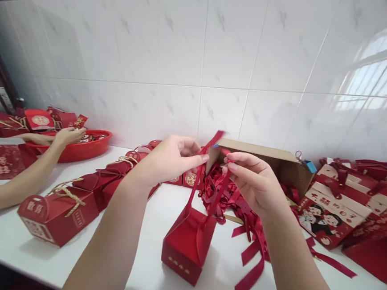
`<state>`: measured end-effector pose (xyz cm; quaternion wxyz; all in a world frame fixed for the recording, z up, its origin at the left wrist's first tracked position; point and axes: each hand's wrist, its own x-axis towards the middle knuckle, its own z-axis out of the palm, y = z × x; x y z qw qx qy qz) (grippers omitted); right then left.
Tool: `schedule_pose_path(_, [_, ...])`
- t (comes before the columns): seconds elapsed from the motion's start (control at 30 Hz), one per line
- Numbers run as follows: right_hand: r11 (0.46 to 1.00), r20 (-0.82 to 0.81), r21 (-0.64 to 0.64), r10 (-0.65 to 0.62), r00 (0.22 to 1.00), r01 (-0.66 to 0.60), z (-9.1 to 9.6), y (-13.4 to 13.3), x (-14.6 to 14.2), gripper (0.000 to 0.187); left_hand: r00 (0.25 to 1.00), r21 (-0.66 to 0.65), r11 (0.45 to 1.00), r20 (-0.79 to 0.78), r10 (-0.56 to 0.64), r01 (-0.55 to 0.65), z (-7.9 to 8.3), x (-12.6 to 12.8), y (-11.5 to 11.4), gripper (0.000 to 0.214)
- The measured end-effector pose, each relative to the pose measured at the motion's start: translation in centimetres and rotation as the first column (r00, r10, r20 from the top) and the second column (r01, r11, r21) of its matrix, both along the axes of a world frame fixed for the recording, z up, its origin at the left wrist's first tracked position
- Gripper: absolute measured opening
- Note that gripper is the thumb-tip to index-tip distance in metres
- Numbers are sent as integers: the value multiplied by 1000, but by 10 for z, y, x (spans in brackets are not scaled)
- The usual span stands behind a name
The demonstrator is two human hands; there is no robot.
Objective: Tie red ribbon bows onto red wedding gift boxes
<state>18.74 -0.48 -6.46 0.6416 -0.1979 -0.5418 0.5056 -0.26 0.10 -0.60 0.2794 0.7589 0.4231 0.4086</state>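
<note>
A small red gift box [187,245] stands on the white counter [155,285] in front of me. A red ribbon [197,181] runs up from the box's top to both my hands. My left hand [172,156] pinches one end of the ribbon, held up above the box. My right hand [249,178] pinches the other end, fingers closed, just to the right. Both hands hover over the box without touching it.
A cardboard box [275,162] spilling several red ribbons [238,206] lies behind my hands. Finished red boxes [57,214] line up at the left. Larger printed gift boxes [336,210] sit at the right. Another person's hand [68,135] reaches to a red basin [86,147].
</note>
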Motion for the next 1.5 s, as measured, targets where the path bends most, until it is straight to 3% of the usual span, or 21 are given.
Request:
schedule_pose_path(0.17, [970,28,87,-230,973,227,0,0,3,12,997,57,997,56,54,-57,-6,-10,-4,27])
schedule_pose_path(0.4, [845,92,304,-487,869,441,2,-10,0,15,984,162,984,175,42,-70,-13,-2,-7,26])
schedule_pose_path(0.6, [771,79,351,-590,804,531,2,-10,-1,12,970,203,977,243,11,-62,-15,2,-6,24])
schedule_pose_path(0.8, [746,52,409,-594,803,525,1,-10,-1,11,967,230,972,253,-8,-53,-17,9,-9,28])
schedule_pose_path(0.93, [806,41,381,-505,862,454,2,-14,-3,14,962,207,978,268,-46,-10,-17,11,-9,28])
schedule_pose_path(1.1, [893,85,246,-407,909,377,4,-16,-7,30,960,198,976,239,-143,96,-17,15,-11,31])
schedule_pose_path(1.23, [934,223,167,-349,910,317,5,-15,-8,13,964,247,952,145,-221,181,-20,21,-12,27])
schedule_pose_path(1.37, [968,271,142,-240,932,208,5,-18,-7,11,974,227,966,159,-160,121,-25,26,-7,18])
schedule_pose_path(1.5, [989,273,109,-129,953,102,3,-18,-7,15,972,163,981,190,-136,106,-28,28,-4,29])
